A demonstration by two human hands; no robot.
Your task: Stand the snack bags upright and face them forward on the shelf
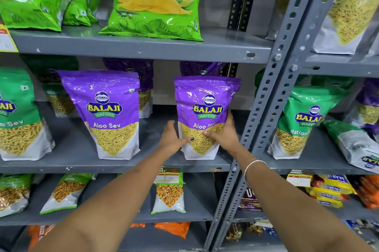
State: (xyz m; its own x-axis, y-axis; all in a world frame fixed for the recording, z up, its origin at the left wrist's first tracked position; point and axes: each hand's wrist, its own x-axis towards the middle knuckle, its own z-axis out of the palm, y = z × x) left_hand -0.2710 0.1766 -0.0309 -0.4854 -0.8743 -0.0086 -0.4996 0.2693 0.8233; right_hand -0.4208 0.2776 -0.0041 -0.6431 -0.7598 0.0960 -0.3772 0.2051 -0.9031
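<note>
A purple Balaji Aloo Sev bag (206, 106) stands upright near the front of the grey middle shelf (82, 164), label facing me. My left hand (171, 138) grips its lower left edge, thumb across the front. My right hand (224, 133) holds its lower right side, thumb on the front. A second purple Aloo Sev bag (106, 112) stands upright to the left, facing forward. Behind them more purple bags (143, 79) stand deeper on the shelf.
Green Balaji bags (16, 114) stand at the left, and green Crunchem bags (155, 1) on the shelf above. A perforated grey upright (266, 96) divides the bays. In the right bay a green Ratlami bag (297, 122) stands and another bag (352, 145) lies tipped over.
</note>
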